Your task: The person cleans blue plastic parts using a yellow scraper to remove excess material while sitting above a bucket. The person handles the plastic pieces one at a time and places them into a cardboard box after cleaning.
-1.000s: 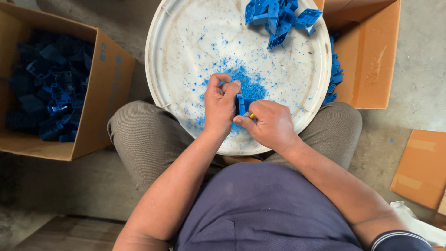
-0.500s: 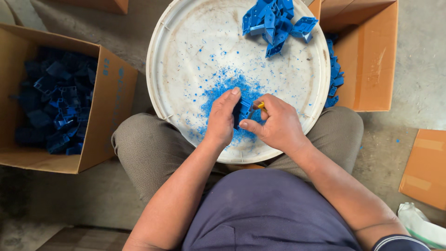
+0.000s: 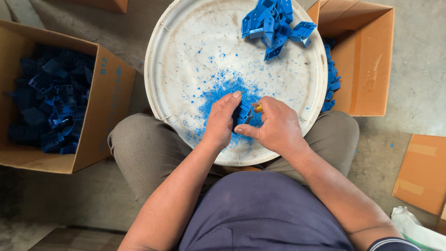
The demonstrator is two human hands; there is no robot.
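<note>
A: Both hands have slid a touch toward the near rim of the lid [image 3: 186, 60] since a second ago, and the left thumb tip now stands up clear of the part.

B: So the grip has shifted?

A: Looks like it. A second ago the left hand [image 3: 220, 122] lay flatter over the part [image 3: 244, 114]; now it pinches it from the left, fingers curled round it, just above the shavings [image 3: 223, 93].

B: And the right?

A: The right hand [image 3: 274, 128] is closed around a small tool [image 3: 258, 108]; only a yellow tip shows by the thumb, set against the part. I'd judge the trimming is mid-stroke, the part turned for another edge.

B: Pose?

A: Forearms come in from the lap and meet at the middle, wrists low, knuckles toward the camera.

B: The rest?

A: The pile [image 3: 276, 21] sits at the far rim. The left box [image 3: 104, 107] holds more blue parts, the right box [image 3: 362, 60] some too.
</note>
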